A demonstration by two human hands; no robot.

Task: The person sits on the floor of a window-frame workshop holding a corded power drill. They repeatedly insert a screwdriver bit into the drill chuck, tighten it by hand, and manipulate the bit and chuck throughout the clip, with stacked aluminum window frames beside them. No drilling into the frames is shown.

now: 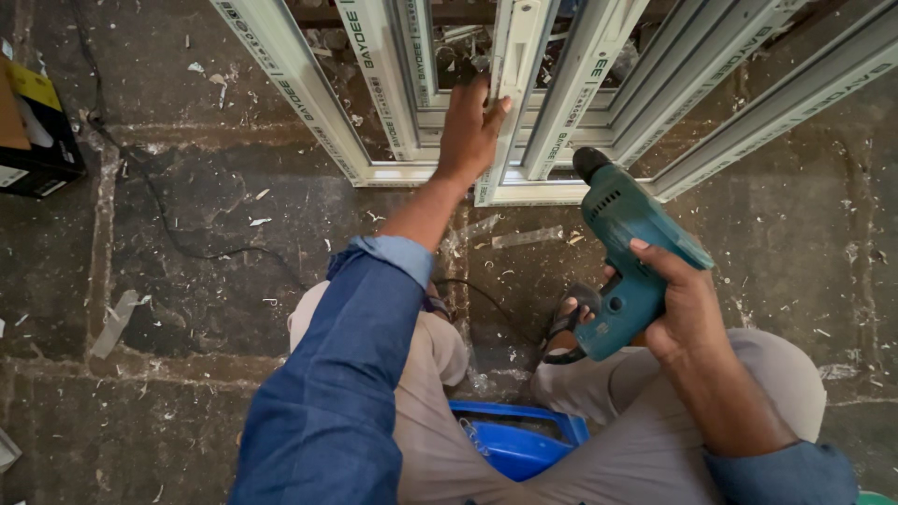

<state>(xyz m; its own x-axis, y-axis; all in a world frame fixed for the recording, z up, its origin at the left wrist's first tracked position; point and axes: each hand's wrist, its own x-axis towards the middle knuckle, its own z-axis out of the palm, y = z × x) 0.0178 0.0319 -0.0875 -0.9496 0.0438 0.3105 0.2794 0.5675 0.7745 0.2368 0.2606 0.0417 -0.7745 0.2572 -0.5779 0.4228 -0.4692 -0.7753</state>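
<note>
Far left: black and yellow box (33,131) on the stone floor (187,309), well apart from the work. A thin black cable (168,229) runs across the slabs toward the person. White shavings lie scattered about.

Centre: left hand (470,131), blue sleeve, reaches far and lies on the white frame (374,103), which stands on the floor. Fingers are curled loosely round a narrow upright bar (513,84) of the frame, thumb on its right side. The grip looks like steadying, not lifting. More white profiles lean beside it to the right.

Right: right hand (683,313) is closed round the handle of a teal drill (627,252), fingers wrapped tight; trigger finger not clearly seen. The drill's black nose points far and up toward the frame but is clear of it, near the lower rail. Whether a bit is fitted cannot be told.

Near: a blue tub (514,440) sits between the knees.

Judgement: the step in hand is holding the bar in place ahead of drilling or screwing. The next move calls for bringing the nose square onto the bar near the left hand, keeping the fingers clear of the tip and the cable free of the feet.
</note>
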